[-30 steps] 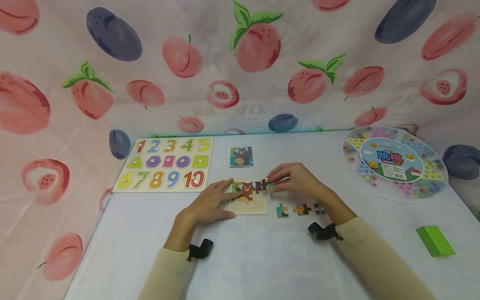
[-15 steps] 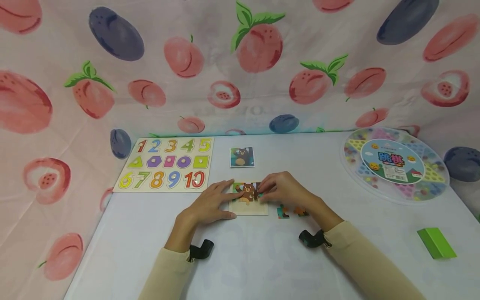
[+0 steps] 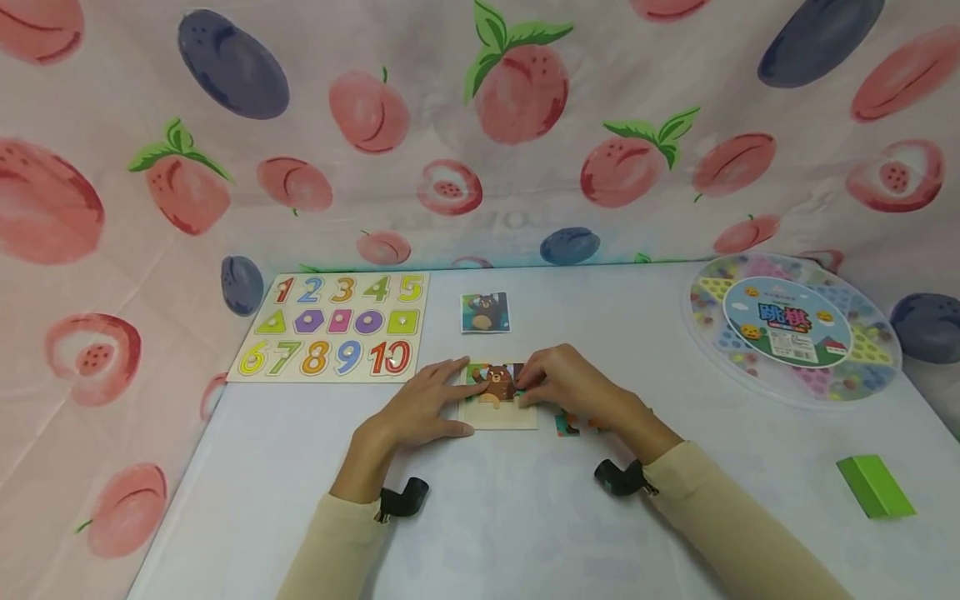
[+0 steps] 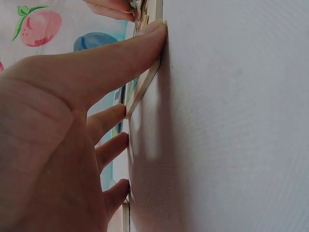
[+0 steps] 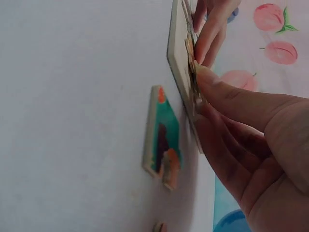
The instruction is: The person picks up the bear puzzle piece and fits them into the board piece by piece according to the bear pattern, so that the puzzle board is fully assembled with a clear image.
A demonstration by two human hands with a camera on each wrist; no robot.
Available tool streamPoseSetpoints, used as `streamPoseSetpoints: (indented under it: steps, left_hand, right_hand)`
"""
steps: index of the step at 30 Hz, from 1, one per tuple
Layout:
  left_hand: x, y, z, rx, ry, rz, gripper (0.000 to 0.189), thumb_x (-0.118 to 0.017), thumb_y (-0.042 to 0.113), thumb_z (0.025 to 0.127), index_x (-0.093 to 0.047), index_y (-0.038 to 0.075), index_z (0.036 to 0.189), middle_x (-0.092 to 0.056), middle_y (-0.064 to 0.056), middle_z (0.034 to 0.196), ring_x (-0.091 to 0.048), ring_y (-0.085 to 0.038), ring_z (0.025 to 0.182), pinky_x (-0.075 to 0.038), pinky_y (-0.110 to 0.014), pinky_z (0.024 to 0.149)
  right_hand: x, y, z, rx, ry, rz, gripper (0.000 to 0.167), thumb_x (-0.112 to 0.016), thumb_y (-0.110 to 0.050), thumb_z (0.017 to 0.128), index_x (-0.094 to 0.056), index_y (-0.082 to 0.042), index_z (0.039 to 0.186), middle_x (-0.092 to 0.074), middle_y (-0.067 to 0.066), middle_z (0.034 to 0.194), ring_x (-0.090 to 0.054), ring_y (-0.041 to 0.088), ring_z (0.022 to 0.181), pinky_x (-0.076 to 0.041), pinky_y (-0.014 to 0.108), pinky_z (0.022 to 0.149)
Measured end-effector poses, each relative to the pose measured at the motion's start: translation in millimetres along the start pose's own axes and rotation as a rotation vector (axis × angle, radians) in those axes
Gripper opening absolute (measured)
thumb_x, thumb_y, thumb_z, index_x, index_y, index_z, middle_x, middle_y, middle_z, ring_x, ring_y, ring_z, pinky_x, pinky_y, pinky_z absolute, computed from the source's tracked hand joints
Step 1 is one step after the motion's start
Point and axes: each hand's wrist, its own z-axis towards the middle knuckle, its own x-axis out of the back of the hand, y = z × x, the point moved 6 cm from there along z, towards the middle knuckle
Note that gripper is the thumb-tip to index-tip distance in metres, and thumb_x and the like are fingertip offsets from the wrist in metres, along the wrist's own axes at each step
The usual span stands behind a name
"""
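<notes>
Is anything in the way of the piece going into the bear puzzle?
Nothing visible. The right hand presses the piece straight onto the puzzle tray, beside the bear pieces already in. The left hand only steadies the tray's left edge. Spare pieces lie on the table, off to the right.

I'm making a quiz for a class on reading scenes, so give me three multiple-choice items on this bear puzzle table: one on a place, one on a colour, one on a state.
1. Where does the small bear picture card lie?
A. beyond the puzzle tray
B. on the number board
C. beside the green block

2. What colour is the block at the table's right edge?
A. red
B. green
C. blue

3. What is the left hand doing?
A. lifting a piece in the air
B. gripping the round game box
C. resting with straight fingers against the puzzle tray

Answers: 1 A, the card sits farther back than the tray. 2 B, it shows bright green. 3 C, its thumb and fingers lie flat at the tray's left edge, while the right hand presses a piece at the bear.
</notes>
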Motion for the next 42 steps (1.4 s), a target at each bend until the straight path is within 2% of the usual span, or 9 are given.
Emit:
streamPoseSetpoints:
  steps: [4, 9, 12, 18, 24, 29, 34, 42]
  left_hand:
    - [0.8, 1.0, -0.5, 0.004, -0.001, -0.004, 0.065, -0.076, 0.04, 0.09, -0.052, 0.032, 0.15, -0.025, -0.004, 0.171, -0.022, -0.035, 0.158, -0.026, -0.058, 0.128]
    - [1.4, 1.6, -1.2, 0.004, -0.001, -0.002, 0.065, -0.076, 0.04, 0.09, -0.053, 0.032, 0.149, -0.025, -0.004, 0.171, -0.022, -0.035, 0.158, -0.026, -0.058, 0.128]
    - [0.8, 1.4, -0.8, 0.003, -0.004, 0.001, 0.064, -0.076, 0.04, 0.09, -0.052, 0.032, 0.149, -0.025, -0.004, 0.171, -0.022, -0.035, 0.158, -0.026, -0.058, 0.128]
    - [0.5, 1.0, -0.4, 0.003, -0.005, -0.004, 0.065, -0.076, 0.04, 0.09, -0.052, 0.032, 0.15, -0.025, -0.004, 0.172, -0.022, -0.034, 0.158, -0.025, -0.058, 0.128]
    - [1.0, 1.6, -0.4, -0.003, 0.004, -0.017, 0.065, -0.077, 0.039, 0.089, -0.053, 0.03, 0.15, -0.026, -0.005, 0.171, -0.023, -0.035, 0.158, -0.025, -0.059, 0.128]
    - [1.4, -0.6, -0.9, 0.014, 0.013, -0.068, 0.067, -0.08, 0.036, 0.087, -0.054, 0.027, 0.149, -0.027, -0.003, 0.171, -0.023, -0.034, 0.159, -0.024, -0.058, 0.129]
    - [1.5, -4.3, -1.2, 0.03, 0.035, -0.133, 0.065, -0.084, 0.031, 0.084, -0.058, 0.023, 0.143, -0.027, -0.001, 0.171, -0.022, -0.032, 0.16, -0.022, -0.056, 0.13]
    - [2.8, -5.9, -0.4, 0.041, 0.052, -0.194, 0.073, -0.086, 0.029, 0.082, -0.053, 0.018, 0.147, -0.03, 0.002, 0.17, -0.021, -0.028, 0.161, -0.019, -0.052, 0.132]
  right_hand:
    - [-2, -1, 1.3, -0.013, 0.001, -0.052, 0.013, -0.085, -0.017, 0.082, -0.083, -0.011, 0.093, -0.078, 0.0, 0.097, -0.071, 0.018, 0.098, -0.061, 0.036, 0.09]
    - [-4, 3, 1.7, -0.06, 0.004, -0.059, 0.01, -0.085, -0.017, 0.082, -0.083, -0.013, 0.091, -0.075, -0.001, 0.098, -0.068, 0.017, 0.097, -0.061, 0.035, 0.09]
    - [-4, 5, 1.4, -0.087, 0.006, -0.061, 0.011, -0.085, -0.018, 0.082, -0.083, -0.013, 0.092, -0.073, 0.001, 0.104, -0.067, 0.019, 0.102, -0.06, 0.038, 0.093]
    - [-3, 6, 0.6, -0.082, 0.022, -0.092, 0.013, -0.084, -0.022, 0.083, -0.083, -0.014, 0.093, -0.069, 0.008, 0.122, -0.064, 0.027, 0.115, -0.054, 0.049, 0.104]
    - [-2, 6, -0.5, -0.087, 0.034, -0.077, 0.011, -0.084, -0.022, 0.083, -0.083, -0.015, 0.092, -0.067, 0.01, 0.129, -0.063, 0.03, 0.12, -0.052, 0.052, 0.107]
    - [-3, 8, -1.7, -0.113, 0.032, -0.05, 0.009, -0.084, -0.022, 0.084, -0.083, -0.016, 0.091, -0.065, 0.012, 0.137, -0.062, 0.031, 0.123, -0.051, 0.054, 0.109]
    - [-3, 8, -1.6, -0.109, 0.03, -0.033, 0.009, -0.084, -0.022, 0.084, -0.083, -0.016, 0.091, -0.065, 0.013, 0.137, -0.062, 0.031, 0.122, -0.05, 0.055, 0.108]
    - [-2, 9, -0.5, -0.11, 0.016, -0.032, 0.009, -0.084, -0.023, 0.085, -0.083, -0.017, 0.092, -0.064, 0.013, 0.137, -0.063, 0.03, 0.12, -0.054, 0.051, 0.104]
